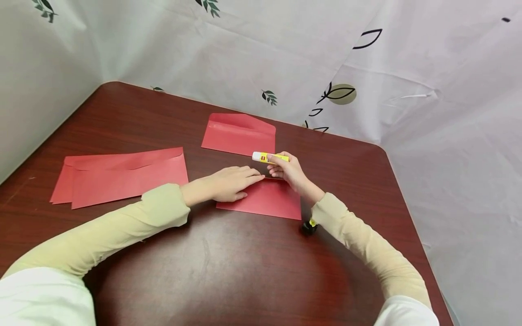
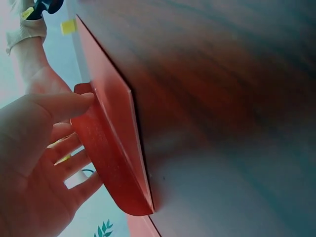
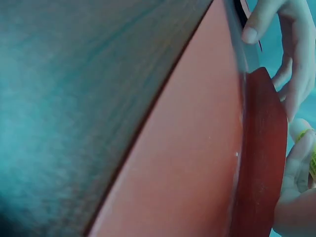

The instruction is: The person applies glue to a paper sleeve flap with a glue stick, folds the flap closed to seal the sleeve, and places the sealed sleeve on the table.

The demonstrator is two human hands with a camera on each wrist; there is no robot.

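A red envelope [image 1: 265, 199] lies before the person, its flap [image 2: 106, 158] raised on the far side in the left wrist view. The left hand [image 1: 233, 183] rests at the envelope's left end, fingers extended, fingertips at the flap. In the right hand [image 1: 291, 172] is a yellow glue stick [image 1: 281, 157] with a white end pointing left, pinched between thumb and fingers above the flap. The right wrist view shows the flap [image 3: 261, 158] beside both hands, with part of the glue stick [image 3: 313, 163] at the edge.
Another red envelope [image 1: 240, 136] with its flap up lies farther back. Overlapping red envelopes [image 1: 130, 176] lie at the left. A small black object [image 1: 309, 227] with a yellow part stands by the right sleeve. A patterned white cloth [image 1: 265, 54] hangs behind the table [image 1: 228, 271].
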